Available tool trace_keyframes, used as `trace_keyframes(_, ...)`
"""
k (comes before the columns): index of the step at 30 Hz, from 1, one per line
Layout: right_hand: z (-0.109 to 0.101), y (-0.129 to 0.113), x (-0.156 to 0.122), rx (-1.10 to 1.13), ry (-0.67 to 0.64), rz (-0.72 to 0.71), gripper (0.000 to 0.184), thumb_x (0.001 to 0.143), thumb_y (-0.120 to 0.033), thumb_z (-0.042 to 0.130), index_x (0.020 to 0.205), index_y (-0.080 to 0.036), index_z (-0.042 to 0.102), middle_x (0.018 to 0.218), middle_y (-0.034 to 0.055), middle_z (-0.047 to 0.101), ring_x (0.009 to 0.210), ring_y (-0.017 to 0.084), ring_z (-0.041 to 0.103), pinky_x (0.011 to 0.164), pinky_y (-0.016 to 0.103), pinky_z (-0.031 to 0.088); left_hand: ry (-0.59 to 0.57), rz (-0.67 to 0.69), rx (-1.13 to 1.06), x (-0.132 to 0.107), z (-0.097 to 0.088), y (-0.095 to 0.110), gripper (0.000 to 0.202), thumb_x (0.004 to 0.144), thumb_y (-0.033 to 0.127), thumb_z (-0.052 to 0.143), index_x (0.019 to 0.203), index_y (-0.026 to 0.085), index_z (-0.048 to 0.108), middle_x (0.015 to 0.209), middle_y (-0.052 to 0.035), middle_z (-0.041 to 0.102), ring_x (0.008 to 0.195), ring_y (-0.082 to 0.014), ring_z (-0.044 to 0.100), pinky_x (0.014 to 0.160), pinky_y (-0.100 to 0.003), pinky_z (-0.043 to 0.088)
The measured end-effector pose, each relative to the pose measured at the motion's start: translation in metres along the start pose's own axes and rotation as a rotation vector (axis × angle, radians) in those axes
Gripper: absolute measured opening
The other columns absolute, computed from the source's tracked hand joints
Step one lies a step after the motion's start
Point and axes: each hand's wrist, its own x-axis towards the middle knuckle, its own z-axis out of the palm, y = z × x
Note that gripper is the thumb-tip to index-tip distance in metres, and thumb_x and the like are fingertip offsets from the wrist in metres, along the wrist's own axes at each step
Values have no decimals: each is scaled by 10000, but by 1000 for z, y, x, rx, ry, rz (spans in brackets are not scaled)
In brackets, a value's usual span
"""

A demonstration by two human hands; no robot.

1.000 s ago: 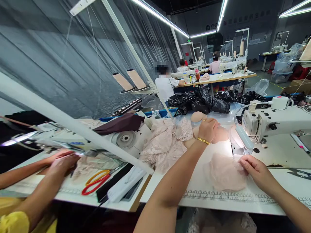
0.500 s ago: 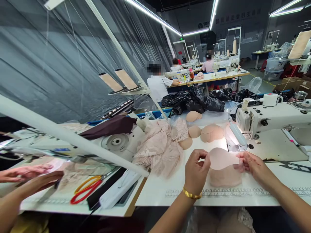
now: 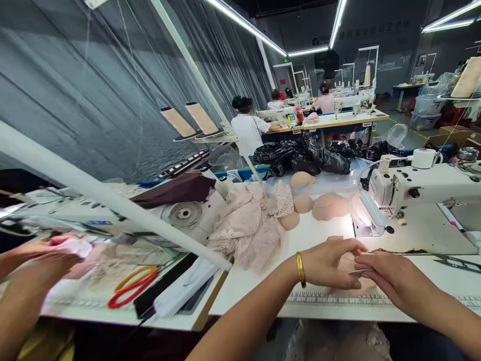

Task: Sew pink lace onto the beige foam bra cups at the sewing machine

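My left hand [image 3: 332, 263], with a gold bangle at the wrist, lies palm down with fingers together over a pale pink foam cup and lace piece [image 3: 347, 290] on the white table [image 3: 263, 296]. My right hand [image 3: 379, 273] meets it from the right, fingers pressed on the same piece. Most of the piece is hidden under both hands. A white sewing machine [image 3: 421, 188] stands just behind, its lamp lit.
Several spare foam cups [image 3: 325, 205] and a heap of pink lace [image 3: 251, 225] lie behind my hands. A printed ruler runs along the table's front edge [image 3: 338, 302]. At the left a co-worker's hands [image 3: 41, 255] work near red-and-yellow scissors [image 3: 130, 288]. Other people sew at far tables.
My left hand fetched a cup from the pile, brought it over the lace piece, and now both hands press flat on it together. The co-worker's hands shifted.
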Motion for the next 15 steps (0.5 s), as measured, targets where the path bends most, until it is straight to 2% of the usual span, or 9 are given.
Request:
trace_keyframes(1,-2,0,1,-65,55,-44,298,1058,-286,486,1294,-311,667,977,56,791,842,233,728,725,358,579,-61,-48,-63,5,-6,-3,300,802,343,751,1055,232,634,931,1,687,879,-197,671,763,-284,546)
trace_keyframes(2,-4,0,3,-126,123,-63,306,1053,-266,484,1297,-308,665,939,58,790,805,234,722,693,358,575,-57,-99,-89,8,-10,-7,198,795,302,720,941,223,613,816,32,641,749,-158,629,646,-234,488)
trace_keyframes(3,-4,1,6,-176,192,-72,307,1048,-245,486,1286,-306,669,914,57,791,777,233,718,678,362,574,2,-138,-65,9,-13,-10,143,786,264,689,865,217,579,743,49,591,665,-134,575,580,-215,425)
trace_keyframes(6,3,5,16,-227,350,-130,320,1025,-159,503,1231,-321,686,1020,58,814,854,226,750,764,381,598,295,-94,257,2,-17,-17,73,809,188,611,809,215,543,697,37,559,634,-139,524,601,-244,384)
trace_keyframes(8,11,11,22,-220,395,-170,346,1017,-117,497,1203,-325,701,1115,52,811,941,222,759,827,385,601,374,-1,514,-6,-15,-19,79,889,162,558,837,218,575,712,6,594,679,-168,559,672,-283,413)
trace_keyframes(10,17,23,25,-231,351,-150,339,1018,-121,484,1142,-319,730,1130,50,806,961,224,754,827,378,597,343,70,704,-11,-8,-19,123,957,163,542,862,217,599,744,-18,632,723,-190,593,731,-316,434)
trace_keyframes(12,17,40,26,-221,212,-94,301,1023,-174,492,1064,-313,756,1085,45,805,936,226,744,810,368,595,237,134,811,-8,2,-20,120,977,244,625,864,208,604,790,-28,663,755,-205,616,766,-342,448)
trace_keyframes(14,9,59,26,-162,52,-61,264,1027,-237,513,1021,-318,764,1031,31,797,922,225,733,810,357,593,144,222,850,4,15,-22,166,968,305,686,867,198,607,840,-34,684,786,-213,629,777,-355,456)
trace_keyframes(15,4,68,25,-129,-16,-59,254,1030,-260,520,1016,-324,765,1018,23,791,921,224,728,815,353,592,121,265,856,14,21,-25,141,978,287,671,889,193,617,869,-38,692,806,-213,634,782,-356,458)
